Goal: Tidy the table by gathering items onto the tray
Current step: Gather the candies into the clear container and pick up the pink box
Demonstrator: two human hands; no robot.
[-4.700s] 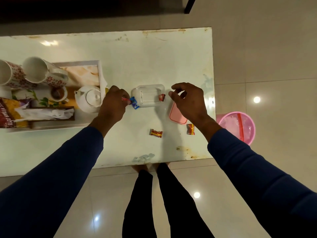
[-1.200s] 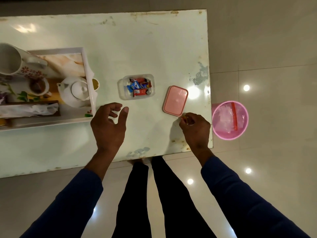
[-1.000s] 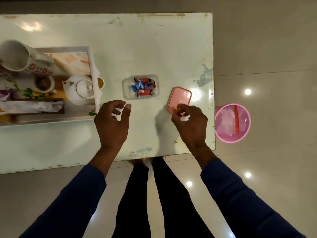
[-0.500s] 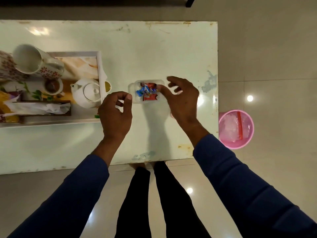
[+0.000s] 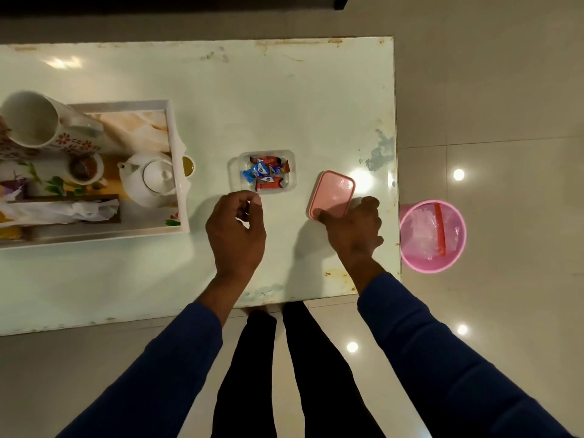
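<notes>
Right hand (image 5: 354,229) grips pink lid (image 5: 333,192); candy box (image 5: 264,172) beyond left hand (image 5: 237,229).

No text, brand, number or sign can be read anywhere. Print is borne by the sweet wrappers (image 5: 264,174) in the clear container (image 5: 292,184) at 12 o'clock from the left hand, but it is too small and blurred to be made out. Only a red flower pattern, not lettering, is carried by the mug (image 5: 47,126) at 10 o'clock.
</notes>
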